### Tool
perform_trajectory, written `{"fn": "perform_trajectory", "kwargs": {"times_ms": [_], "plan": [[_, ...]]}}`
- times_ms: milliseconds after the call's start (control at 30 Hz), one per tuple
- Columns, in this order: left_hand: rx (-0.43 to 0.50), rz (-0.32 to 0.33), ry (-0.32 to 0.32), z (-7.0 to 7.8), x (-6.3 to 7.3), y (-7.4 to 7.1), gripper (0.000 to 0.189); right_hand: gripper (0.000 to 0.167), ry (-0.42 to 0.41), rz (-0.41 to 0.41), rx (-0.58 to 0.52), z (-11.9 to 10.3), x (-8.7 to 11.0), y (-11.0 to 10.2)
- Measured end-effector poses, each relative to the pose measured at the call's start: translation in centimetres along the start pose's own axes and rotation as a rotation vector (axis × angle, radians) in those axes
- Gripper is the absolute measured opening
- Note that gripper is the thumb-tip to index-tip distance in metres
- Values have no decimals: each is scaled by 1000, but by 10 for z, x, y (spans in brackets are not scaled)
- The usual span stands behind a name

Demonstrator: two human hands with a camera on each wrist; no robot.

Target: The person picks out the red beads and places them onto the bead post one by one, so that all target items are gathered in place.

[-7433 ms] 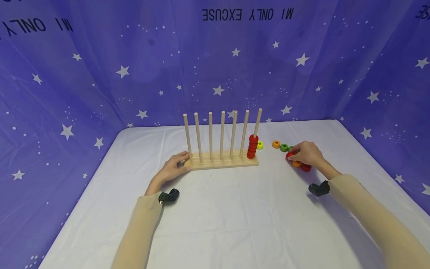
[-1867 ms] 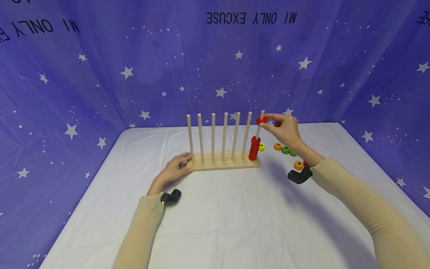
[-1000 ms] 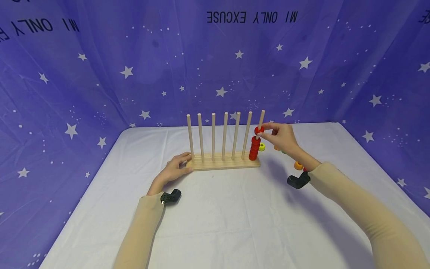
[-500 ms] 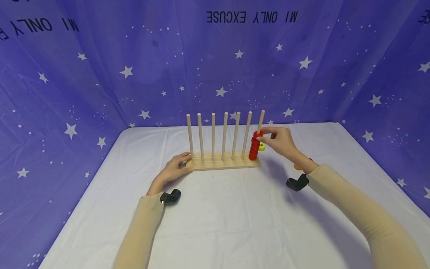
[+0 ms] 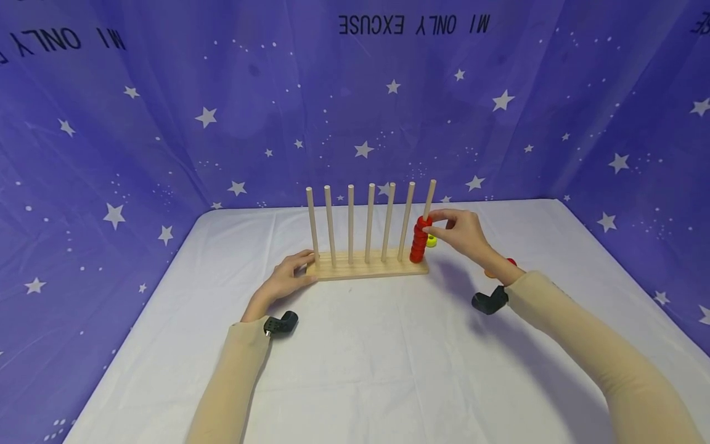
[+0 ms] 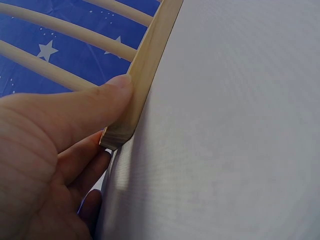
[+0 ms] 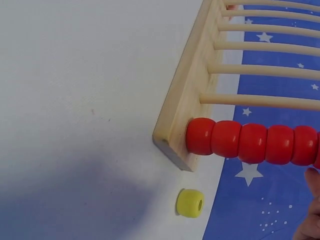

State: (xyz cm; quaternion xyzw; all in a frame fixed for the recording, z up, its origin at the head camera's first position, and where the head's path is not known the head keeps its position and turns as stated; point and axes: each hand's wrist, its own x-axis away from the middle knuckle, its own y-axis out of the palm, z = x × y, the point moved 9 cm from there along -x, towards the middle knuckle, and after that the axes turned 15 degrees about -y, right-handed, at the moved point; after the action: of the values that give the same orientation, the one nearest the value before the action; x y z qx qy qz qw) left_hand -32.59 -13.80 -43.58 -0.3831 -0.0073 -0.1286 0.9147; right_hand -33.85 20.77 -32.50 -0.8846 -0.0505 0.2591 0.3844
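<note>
A wooden peg board (image 5: 366, 268) with a row of upright pegs stands on the white-covered table. My left hand (image 5: 284, 279) grips its left end; in the left wrist view the thumb (image 6: 117, 92) lies on the front edge and the other fingers reach behind. On the rightmost peg is a stack of several red beads (image 7: 252, 143). At the top of that stack, my right hand (image 5: 463, 234) pinches the uppermost red bead (image 5: 423, 222) between thumb and fingers. The other pegs carry no beads. In the right wrist view only fingertips (image 7: 312, 181) show at the right edge.
A yellow bead (image 7: 189, 203) lies on the table just beyond the board's right end. An orange bead (image 5: 489, 274) and a red bead (image 5: 511, 262) are partly hidden by my right wrist. A purple star-patterned curtain (image 5: 310, 111) surrounds the table.
My right hand picked a red bead from the group at the right, brought it over the rightmost peg and slid it down onto the red stack. My left hand stayed at the board's end.
</note>
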Motion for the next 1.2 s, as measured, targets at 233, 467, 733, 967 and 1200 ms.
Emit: {"fn": "perform_trajectory", "kwargs": {"times_ms": [233,467,733,967,1200], "plan": [[15,0,3,-1,1,0,59,33,-15,-25,4,10,8,1],[7,11,9,0,2,-1,58,30,-19,-36,41,14,17,-7],[0,4,-6,1,0,-1,58,32,42,-44,78,32,31,-25],[-2,1,-9,-1,0,0,58,31,68,-31,124,49,44,-38],[1,0,9,0,0,-1,58,30,56,-10,138,59,58,-50]]}}
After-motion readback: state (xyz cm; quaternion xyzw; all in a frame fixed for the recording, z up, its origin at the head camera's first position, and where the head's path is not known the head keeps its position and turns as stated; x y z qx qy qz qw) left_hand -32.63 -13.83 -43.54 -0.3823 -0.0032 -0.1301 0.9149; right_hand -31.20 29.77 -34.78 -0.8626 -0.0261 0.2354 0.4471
